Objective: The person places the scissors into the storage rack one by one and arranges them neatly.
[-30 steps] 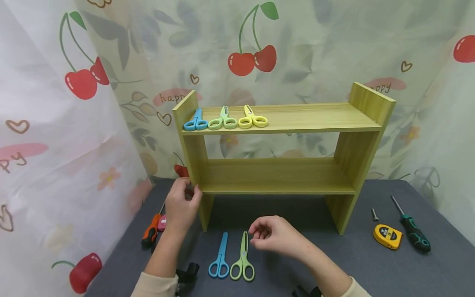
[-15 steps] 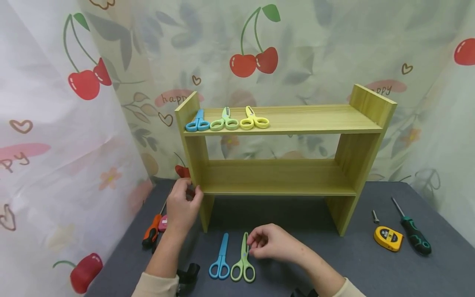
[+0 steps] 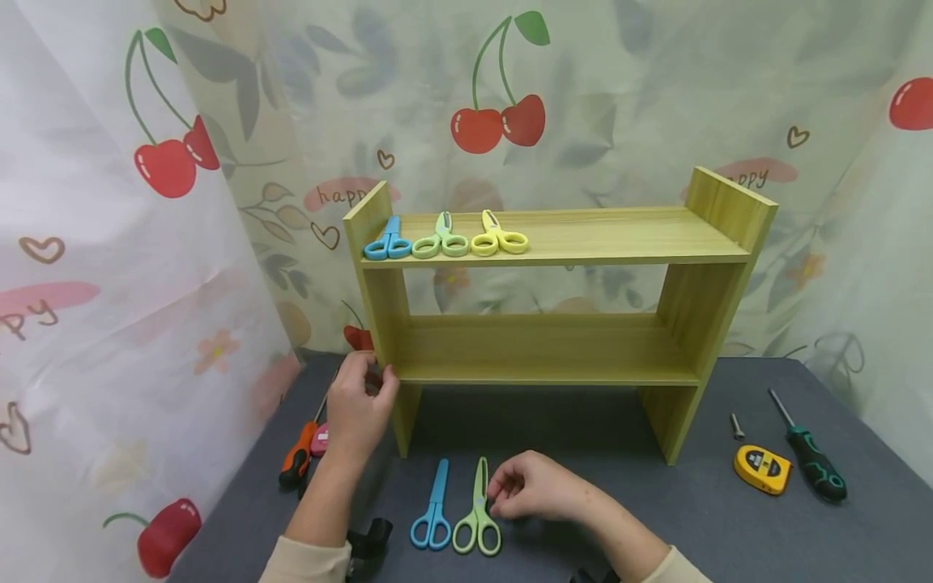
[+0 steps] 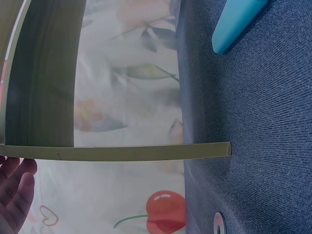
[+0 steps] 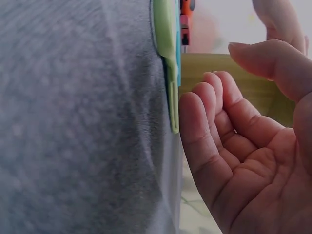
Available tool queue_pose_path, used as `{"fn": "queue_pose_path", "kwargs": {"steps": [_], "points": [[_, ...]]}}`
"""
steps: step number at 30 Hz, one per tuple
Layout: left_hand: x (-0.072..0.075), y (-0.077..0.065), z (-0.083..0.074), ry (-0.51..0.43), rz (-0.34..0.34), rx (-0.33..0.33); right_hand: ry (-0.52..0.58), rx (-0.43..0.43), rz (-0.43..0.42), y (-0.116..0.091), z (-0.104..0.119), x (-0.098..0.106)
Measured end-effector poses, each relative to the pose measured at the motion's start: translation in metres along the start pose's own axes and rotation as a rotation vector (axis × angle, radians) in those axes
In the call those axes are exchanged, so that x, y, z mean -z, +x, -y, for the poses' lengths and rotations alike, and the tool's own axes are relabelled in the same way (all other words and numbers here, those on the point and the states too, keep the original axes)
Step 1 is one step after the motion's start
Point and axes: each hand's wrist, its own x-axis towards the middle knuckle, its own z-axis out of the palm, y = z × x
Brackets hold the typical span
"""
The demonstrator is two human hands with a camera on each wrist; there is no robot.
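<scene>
The right hand (image 3: 535, 487), at lower centre, holds nothing: fingers loosely curled, thumb apart, just beside the lower green scissors (image 3: 479, 510) — touching or not, I cannot tell. Those lie flat on the table (image 3: 707, 502), loops toward the person, probably for easy reach; the lower blue scissors (image 3: 437, 495) lie alongside. At centre left, the left hand (image 3: 359, 409) is relaxed, fingertips resting against the outer side of the wooden rack (image 3: 547, 348) — perhaps steadying it. On its upper board's left end sit blue scissors (image 3: 390, 241), green scissors (image 3: 442, 232) and yellow scissors (image 3: 492, 233), loops forward, seemingly ordered. At far right, a tape measure (image 3: 762, 468) and screwdriver (image 3: 815, 460) lie apart, likely kept clear.
</scene>
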Motion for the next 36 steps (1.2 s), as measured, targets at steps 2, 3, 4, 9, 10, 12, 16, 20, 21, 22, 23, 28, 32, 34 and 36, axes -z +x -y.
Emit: {"fn": "queue_pose_path", "kwargs": {"steps": [2, 3, 4, 9, 10, 12, 16, 20, 21, 22, 23, 28, 32, 34, 36], "points": [[0.0, 0.0, -0.001, -0.001, 0.003, 0.005, -0.003, -0.019, -0.002, 0.0, -0.002, -0.002], [0.0, 0.0, -0.001, -0.001, 0.003, 0.006, 0.0, -0.031, -0.002, 0.0, -0.002, -0.003], [0.0, 0.0, -0.001, -0.001, 0.004, 0.007, 0.007, -0.047, 0.001, 0.0, -0.003, -0.003], [0.0, 0.0, -0.002, -0.002, 0.004, 0.005, 0.027, -0.1, 0.003, -0.002, -0.004, -0.007], [0.0, 0.0, -0.002, -0.004, 0.004, 0.004, 0.025, -0.104, 0.0, -0.002, -0.004, -0.007], [0.001, 0.0, -0.002, -0.007, 0.003, 0.001, 0.008, -0.101, -0.011, -0.002, -0.005, -0.008], [0.001, 0.0, -0.002, -0.009, 0.002, -0.002, -0.046, -0.094, -0.038, -0.002, -0.004, -0.011], [0.001, 0.0, -0.001, -0.011, 0.002, -0.003, -0.135, -0.087, -0.062, -0.002, -0.002, -0.014], [0.001, 0.0, -0.001, -0.011, 0.0, -0.004, -0.156, -0.086, -0.066, -0.003, -0.001, -0.015], [0.001, 0.0, -0.001, -0.01, -0.002, -0.006, -0.175, -0.088, -0.07, -0.003, -0.001, -0.015], [0.001, 0.0, -0.001, -0.009, -0.004, -0.007, -0.193, -0.09, -0.074, -0.003, 0.0, -0.016], [0.0, 0.0, 0.0, -0.004, -0.005, -0.009, -0.237, -0.116, -0.087, -0.005, 0.002, -0.017], [0.0, 0.0, 0.0, -0.001, -0.005, -0.006, -0.252, -0.137, -0.111, -0.006, 0.001, -0.017], [0.0, 0.0, 0.0, 0.0, -0.008, -0.011, -0.265, -0.145, -0.131, -0.007, 0.001, -0.017], [0.0, 0.0, 0.001, -0.003, -0.012, -0.018, -0.28, -0.154, -0.151, -0.007, 0.002, -0.018]]}}
